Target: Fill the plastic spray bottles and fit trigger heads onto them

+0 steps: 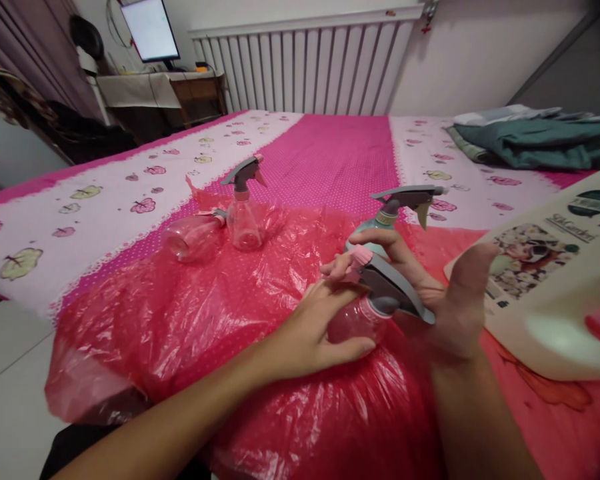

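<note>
A small pink spray bottle with a grey trigger head lies tilted over the red plastic sheet. My left hand grips its clear pink body, thumb underneath. My right hand curls round the grey trigger head from the right, thumb raised. Just behind my fingers a teal spray bottle stands upright. Farther left stand an upright pink spray bottle and, beside it, a clear pink bottle lying on its side.
A large white bottle with a printed label lies close at the right. The bed's pink patterned sheet stretches back to a white radiator. Folded green cloth sits at the far right. A desk with a monitor stands at the back left.
</note>
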`<state>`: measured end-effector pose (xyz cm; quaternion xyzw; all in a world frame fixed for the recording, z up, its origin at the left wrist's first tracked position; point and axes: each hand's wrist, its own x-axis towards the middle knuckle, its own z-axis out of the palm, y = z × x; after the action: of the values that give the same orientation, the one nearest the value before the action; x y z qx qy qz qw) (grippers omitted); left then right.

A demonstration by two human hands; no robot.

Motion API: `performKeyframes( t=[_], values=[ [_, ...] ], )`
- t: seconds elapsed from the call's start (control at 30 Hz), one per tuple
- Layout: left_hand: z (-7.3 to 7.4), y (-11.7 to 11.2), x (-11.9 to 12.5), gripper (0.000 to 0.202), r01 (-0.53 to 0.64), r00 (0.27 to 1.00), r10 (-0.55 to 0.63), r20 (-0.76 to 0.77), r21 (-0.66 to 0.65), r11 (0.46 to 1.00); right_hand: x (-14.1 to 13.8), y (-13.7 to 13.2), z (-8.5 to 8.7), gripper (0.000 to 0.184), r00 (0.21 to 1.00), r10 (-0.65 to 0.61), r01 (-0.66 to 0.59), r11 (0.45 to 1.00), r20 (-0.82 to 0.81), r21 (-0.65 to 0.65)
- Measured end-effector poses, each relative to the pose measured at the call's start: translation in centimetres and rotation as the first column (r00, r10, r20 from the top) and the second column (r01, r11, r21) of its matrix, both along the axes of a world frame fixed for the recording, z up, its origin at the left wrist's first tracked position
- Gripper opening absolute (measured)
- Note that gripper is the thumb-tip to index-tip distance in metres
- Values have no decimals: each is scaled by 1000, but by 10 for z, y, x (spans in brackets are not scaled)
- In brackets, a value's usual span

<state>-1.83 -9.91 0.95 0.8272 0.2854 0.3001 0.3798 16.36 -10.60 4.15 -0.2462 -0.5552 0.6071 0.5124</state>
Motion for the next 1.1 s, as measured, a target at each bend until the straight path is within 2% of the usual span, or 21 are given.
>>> performKeyframes(
  t=[0.13,0.2,0.3,0.47,0.63,0.73,0.83,0.93,1.1],
  values=[
    [0,-2,2,61,-24,998,23,52,26,999,5,2,0,86,990,-94,96,995,105,-9],
    [0,-3,2,55,-38,998,37,55,22,999,8,4,0,87,983,-147,148,989,106,-5],
    [1,-4,1,51,-49,998,48,28,10,999,14,10,-2,74,973,-224,223,974,53,38],
    [4,-4,0,51,-51,998,51,28,20,998,22,18,-7,58,888,-454,443,887,71,134],
    [2,-2,-2,48,-70,994,71,78,-14,997,30,20,-8,40,813,-575,553,812,88,188],
    [-1,-1,-4,48,-96,991,93,100,24,995,32,20,-6,24,773,-614,574,784,160,235],
    [-4,0,-5,48,-115,989,111,93,37,993,33,16,-2,13,816,-539,507,841,209,190],
    [-5,1,-5,51,-114,989,111,100,23,993,33,11,3,26,868,-423,401,906,259,136],
    [-6,3,-6,53,-104,986,102,130,7,995,34,10,5,34,895,-344,325,939,286,111]
  ],
)
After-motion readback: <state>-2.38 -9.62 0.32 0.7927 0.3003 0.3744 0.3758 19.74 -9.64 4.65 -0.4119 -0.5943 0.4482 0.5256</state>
